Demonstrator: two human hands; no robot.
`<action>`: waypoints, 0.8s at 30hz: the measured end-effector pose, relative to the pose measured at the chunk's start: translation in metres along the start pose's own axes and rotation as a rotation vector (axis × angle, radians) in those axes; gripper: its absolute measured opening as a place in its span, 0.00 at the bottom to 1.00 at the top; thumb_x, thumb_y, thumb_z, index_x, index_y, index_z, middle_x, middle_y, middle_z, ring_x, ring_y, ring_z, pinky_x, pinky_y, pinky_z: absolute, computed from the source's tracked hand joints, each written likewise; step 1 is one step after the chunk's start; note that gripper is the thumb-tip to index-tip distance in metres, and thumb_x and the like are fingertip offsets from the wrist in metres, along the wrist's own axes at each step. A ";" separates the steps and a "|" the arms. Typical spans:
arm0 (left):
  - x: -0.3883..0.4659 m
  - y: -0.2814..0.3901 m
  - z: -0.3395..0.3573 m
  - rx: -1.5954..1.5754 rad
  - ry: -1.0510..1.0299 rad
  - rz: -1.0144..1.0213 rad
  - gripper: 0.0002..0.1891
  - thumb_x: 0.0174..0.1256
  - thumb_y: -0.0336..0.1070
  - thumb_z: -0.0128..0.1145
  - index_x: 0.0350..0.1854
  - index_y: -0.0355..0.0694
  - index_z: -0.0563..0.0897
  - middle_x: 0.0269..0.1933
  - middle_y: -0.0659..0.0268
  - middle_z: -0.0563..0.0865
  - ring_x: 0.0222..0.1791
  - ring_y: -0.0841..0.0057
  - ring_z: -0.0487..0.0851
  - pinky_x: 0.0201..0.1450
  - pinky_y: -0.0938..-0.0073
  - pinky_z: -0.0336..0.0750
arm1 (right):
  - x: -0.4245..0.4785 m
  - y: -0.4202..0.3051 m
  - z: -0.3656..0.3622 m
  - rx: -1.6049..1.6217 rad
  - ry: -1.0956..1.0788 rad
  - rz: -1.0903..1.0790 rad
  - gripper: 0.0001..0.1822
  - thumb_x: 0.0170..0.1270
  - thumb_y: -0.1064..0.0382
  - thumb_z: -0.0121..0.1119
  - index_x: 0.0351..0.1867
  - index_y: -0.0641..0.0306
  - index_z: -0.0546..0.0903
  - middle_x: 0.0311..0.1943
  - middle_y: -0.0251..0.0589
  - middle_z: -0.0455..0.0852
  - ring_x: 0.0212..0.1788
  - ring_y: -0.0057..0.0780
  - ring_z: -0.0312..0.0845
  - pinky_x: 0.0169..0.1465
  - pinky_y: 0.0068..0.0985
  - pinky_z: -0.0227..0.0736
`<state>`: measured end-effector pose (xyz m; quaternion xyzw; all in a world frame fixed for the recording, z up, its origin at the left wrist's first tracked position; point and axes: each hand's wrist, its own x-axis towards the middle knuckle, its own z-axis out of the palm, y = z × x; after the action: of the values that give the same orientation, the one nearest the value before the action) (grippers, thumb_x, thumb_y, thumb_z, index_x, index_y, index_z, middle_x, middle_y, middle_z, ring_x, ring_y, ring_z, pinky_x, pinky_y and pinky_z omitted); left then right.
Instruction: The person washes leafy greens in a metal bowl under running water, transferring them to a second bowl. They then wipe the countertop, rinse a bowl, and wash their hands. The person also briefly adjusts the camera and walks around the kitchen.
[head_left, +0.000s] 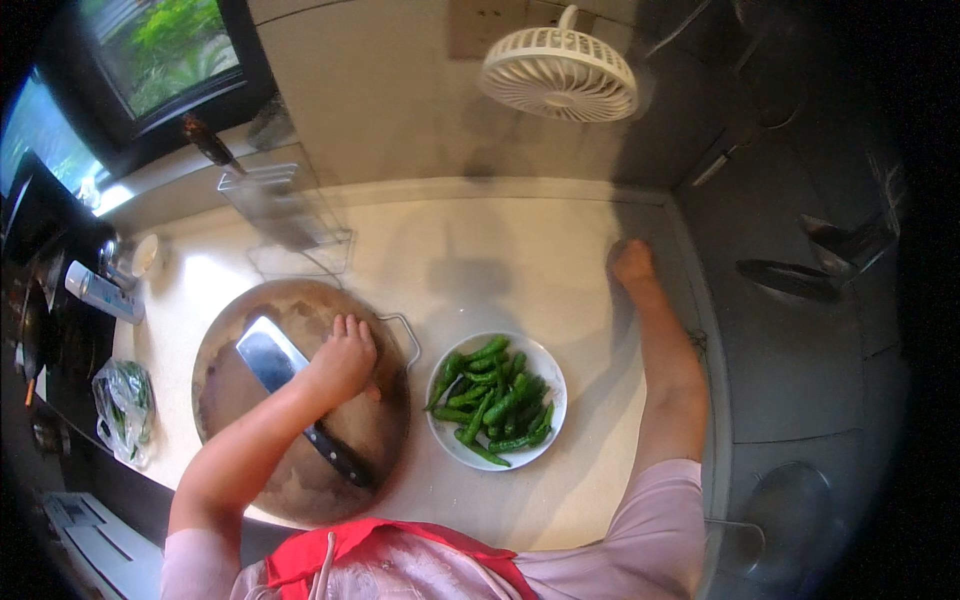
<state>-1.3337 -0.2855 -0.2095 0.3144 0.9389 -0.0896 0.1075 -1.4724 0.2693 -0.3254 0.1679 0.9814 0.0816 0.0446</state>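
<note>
My left hand (351, 360) rests palm down with fingers extended on the right part of a round wooden chopping board (240, 457). Under my left forearm, a cleaver (271, 352) lies across the board, its black riveted handle toward me and its shiny blade toward the upper left. A white plate (551, 442) of green chili peppers (495, 397) stands to the right of the board. My right hand (632, 262) is stretched out to the far right corner of the countertop, in shadow near the wall; its fingers are hard to make out, and whether it holds anything is not clear.
A wire knife rack (300, 240) stands behind the board. Left are a plastic bag of greens (126, 412), a white-capped bottle (105, 291) and a small cup (148, 256). A white fan (561, 75) is at the back wall; utensils hang on the right wall, including a ladle (787, 279).
</note>
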 end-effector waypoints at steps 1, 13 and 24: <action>-0.008 -0.002 -0.005 -0.010 -0.039 -0.056 0.49 0.32 0.58 0.70 0.48 0.14 0.69 0.49 0.37 0.74 0.57 0.43 0.69 0.53 0.60 0.73 | -0.029 -0.050 -0.046 0.059 -0.043 0.016 0.18 0.51 0.59 0.59 0.39 0.72 0.82 0.43 0.54 0.81 0.48 0.43 0.77 0.52 0.33 0.71; 0.088 0.043 -0.063 -0.781 0.338 0.007 0.22 0.53 0.46 0.64 0.44 0.32 0.79 0.39 0.49 0.84 0.34 0.59 0.85 0.36 0.65 0.77 | -0.103 -0.026 -0.062 0.355 -0.002 -0.082 0.14 0.43 0.62 0.63 0.31 0.70 0.79 0.30 0.53 0.82 0.19 0.37 0.79 0.26 0.31 0.75; 0.121 0.070 -0.053 -0.820 0.364 0.047 0.17 0.54 0.41 0.63 0.39 0.31 0.80 0.36 0.49 0.84 0.32 0.60 0.85 0.35 0.67 0.78 | -0.123 -0.019 -0.062 0.779 0.133 -0.168 0.13 0.45 0.67 0.65 0.32 0.66 0.77 0.27 0.44 0.80 0.30 0.31 0.77 0.36 0.29 0.73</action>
<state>-1.3935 -0.1490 -0.1973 0.2779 0.8931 0.3490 0.0584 -1.3703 0.2010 -0.2609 0.0856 0.9499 -0.2898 -0.0794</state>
